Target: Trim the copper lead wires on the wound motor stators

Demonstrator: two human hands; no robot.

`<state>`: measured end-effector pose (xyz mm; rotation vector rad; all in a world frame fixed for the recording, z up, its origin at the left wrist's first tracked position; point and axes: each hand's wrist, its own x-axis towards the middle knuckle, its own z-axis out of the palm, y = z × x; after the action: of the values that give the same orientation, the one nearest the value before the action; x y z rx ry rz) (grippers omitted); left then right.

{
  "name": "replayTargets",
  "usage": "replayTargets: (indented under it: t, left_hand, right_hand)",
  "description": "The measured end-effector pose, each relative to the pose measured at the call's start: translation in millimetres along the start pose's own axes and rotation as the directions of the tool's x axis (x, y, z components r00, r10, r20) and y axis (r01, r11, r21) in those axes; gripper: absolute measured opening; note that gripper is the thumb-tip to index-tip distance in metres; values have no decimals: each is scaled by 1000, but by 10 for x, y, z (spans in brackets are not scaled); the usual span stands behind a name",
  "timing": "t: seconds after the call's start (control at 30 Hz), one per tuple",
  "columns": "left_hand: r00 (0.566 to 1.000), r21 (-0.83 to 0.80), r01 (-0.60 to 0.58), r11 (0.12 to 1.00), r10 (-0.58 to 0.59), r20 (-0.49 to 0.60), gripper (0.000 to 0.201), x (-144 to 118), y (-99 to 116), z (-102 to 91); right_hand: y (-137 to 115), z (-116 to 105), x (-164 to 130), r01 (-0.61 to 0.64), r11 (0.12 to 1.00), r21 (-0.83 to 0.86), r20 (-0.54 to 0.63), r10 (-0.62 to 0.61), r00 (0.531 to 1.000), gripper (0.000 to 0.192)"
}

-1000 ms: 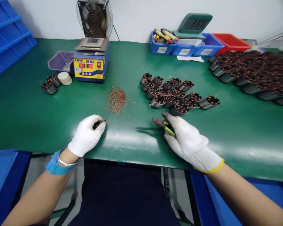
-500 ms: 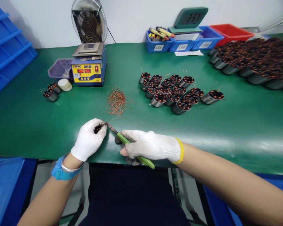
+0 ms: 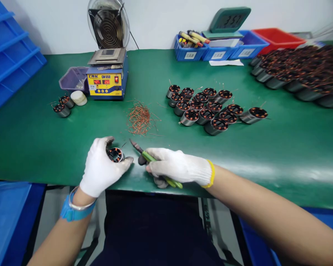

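Observation:
My left hand, in a white glove with grey fingertips, curves loosely round a motor stator at the table's front edge. The stator's ring of copper windings faces up, and a short wire end shows beside it. Its lower part is hidden by the glove. To the right, my right hand, gloved with a yellow cuff, grips green-handled wire cutters. Their dark jaws point up and left, apart from the stator. Beyond both hands lies a pile of copper wire clippings.
Several stators stand grouped right of centre, with a larger mass at the far right. A yellow-fronted solder pot, purple tray and two stators are at left. Tool bins and a clock line the back.
The cutters have drawn away from the stator to the right. My left hand has loosened, its thumb stretched out, and the stator now shows its winding face upward.

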<state>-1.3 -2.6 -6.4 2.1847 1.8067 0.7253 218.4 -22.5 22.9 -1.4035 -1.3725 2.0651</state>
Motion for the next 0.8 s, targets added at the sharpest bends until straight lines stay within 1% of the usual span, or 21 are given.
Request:
replayTargets:
  t: [0.03, 0.1, 0.13, 0.17, 0.2, 0.23, 0.3, 0.33, 0.37, 0.4, 0.47, 0.5, 0.53, 0.57, 0.6, 0.63, 0.67, 0.7, 0.73, 0.77, 0.8]
  left_hand:
    - [1000, 43, 3, 999, -3, 10, 56, -40, -24, -11]
    - [996, 56, -47, 997, 43, 82, 44, -102, -59, -20]
    - [988, 29, -109, 994, 105, 115, 41, -120, -66, -16]
    - [972, -12, -191, 981, 191, 133, 39, -127, -65, -4]
    - [946, -56, -289, 956, 294, 137, 40, -125, -56, 13]
    - [906, -91, -392, 915, 401, 132, 40, -118, -41, 34]
    - [812, -119, -561, 819, 573, 114, 38, -98, -3, 76]
    - [778, -113, -609, 785, 619, 106, 38, -94, 15, 89]
    - [766, -90, -629, 772, 635, 95, 38, -97, 30, 93]
    - [777, -52, -623, 781, 625, 78, 38, -110, 42, 85]
    - [836, 30, -549, 835, 548, 39, 28, -162, 54, 27]
    - [862, 26, -507, 861, 506, 40, 18, -196, 56, -21]
    - [875, -36, -477, 878, 478, 80, 12, -230, 55, -77]
    - [877, -145, -441, 886, 460, 140, 16, -259, 53, -136]
    - [880, -271, -388, 881, 441, 175, 24, -280, 52, -190]
    - [897, -380, -321, 867, 407, 172, 27, -288, 51, -231]
    - [927, -451, -249, 857, 345, 145, 25, -283, 56, -255]
    - [959, -475, -183, 861, 262, 105, 23, -267, 66, -259]
    - [983, -457, -123, 881, 172, 69, 31, -241, 85, -242]
    - [992, -413, -74, 908, 111, 66, 42, -211, 112, -209]
    - [991, -353, -40, 935, 83, 107, 47, -181, 146, -167]
  right_hand:
    - [4, -17, 32, 37, 992, 120, -11, -35, 999, 29]
    - [-7, -46, 112, 113, 940, 323, -58, -100, 993, 38]
    - [-21, -56, 152, 139, 919, 368, -76, -120, 990, 41]
    - [-38, -63, 188, 155, 919, 363, -83, -134, 987, 42]
    - [-56, -67, 217, 161, 938, 307, -76, -145, 987, 42]
    - [-70, -69, 235, 165, 963, 211, -63, -155, 986, 41]
    - [-82, -67, 243, 177, 984, -17, -45, -177, 983, 35]
    - [-79, -64, 233, 188, 977, -101, -53, -194, 980, 32]
    - [-71, -61, 217, 198, 969, -145, -71, -210, 975, 31]
    - [-61, -57, 197, 209, 967, -147, -98, -224, 970, 31]
    - [-44, -49, 156, 227, 971, -75, -169, -237, 957, 35]
    - [-40, -45, 139, 229, 973, -33, -202, -231, 952, 37]
    - [-39, -42, 126, 223, 975, -3, -224, -218, 950, 39]
    - [-40, -39, 118, 215, 977, 13, -240, -205, 949, 39]
    - [-41, -36, 116, 208, 978, 23, -248, -196, 949, 40]
    - [-41, -33, 120, 205, 978, 27, -249, -192, 949, 41]
    - [-37, -29, 128, 210, 977, 26, -242, -198, 950, 42]
    - [-30, -25, 140, 222, 975, 19, -235, -211, 949, 43]
    - [-20, -20, 152, 238, 971, 8, -232, -230, 945, 44]
    - [-7, -15, 163, 257, 966, -3, -229, -251, 940, 44]
    - [6, -11, 172, 276, 961, -16, -223, -273, 936, 44]
